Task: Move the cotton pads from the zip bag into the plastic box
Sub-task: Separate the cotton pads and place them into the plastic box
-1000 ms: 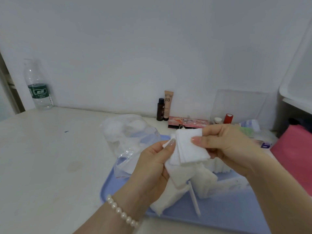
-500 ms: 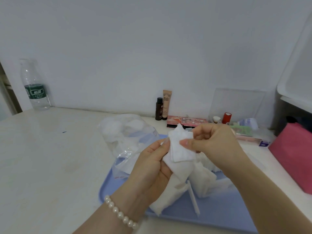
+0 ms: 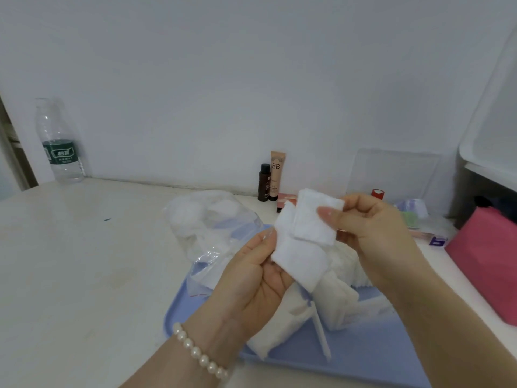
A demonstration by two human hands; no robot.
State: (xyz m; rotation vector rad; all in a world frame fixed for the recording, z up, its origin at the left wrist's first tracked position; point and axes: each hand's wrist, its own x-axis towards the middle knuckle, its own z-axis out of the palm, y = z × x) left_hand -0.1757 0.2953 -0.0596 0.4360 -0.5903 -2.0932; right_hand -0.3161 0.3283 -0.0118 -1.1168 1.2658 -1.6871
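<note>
- A stack of square white cotton pads is gripped in the left hand; the fingers are curled round the lower part of the stack, and the thumb is pressed against its left edge.
- A single cotton pad is pinched at its right edge between the thumb and fingers of the right hand. This pad is held overlapping the top of the stack, above the tray.
- A pearl bracelet is worn on the left wrist.
- A clear zip bag is seen lying crumpled on the table, with its near end resting over the far left corner of the tray. White pads are visible inside it.
- A blue tray is placed at the near edge of the table, below both hands.
- Further pads are seen lying in heaps on the tray, beneath and behind the hands. A clear plastic box appears to surround them, but its walls cannot be made out with certainty.
- A thin white stick is seen lying on the tray, just in front of the heaps.
- A water bottle with a green label is stood upright against the wall at the far left of the table.
- A small dark bottle and a beige BB cream tube are stood side by side against the wall.
- A red-capped item is partly hidden behind the right hand.
- A pink object is located at the right edge of the view.
</note>
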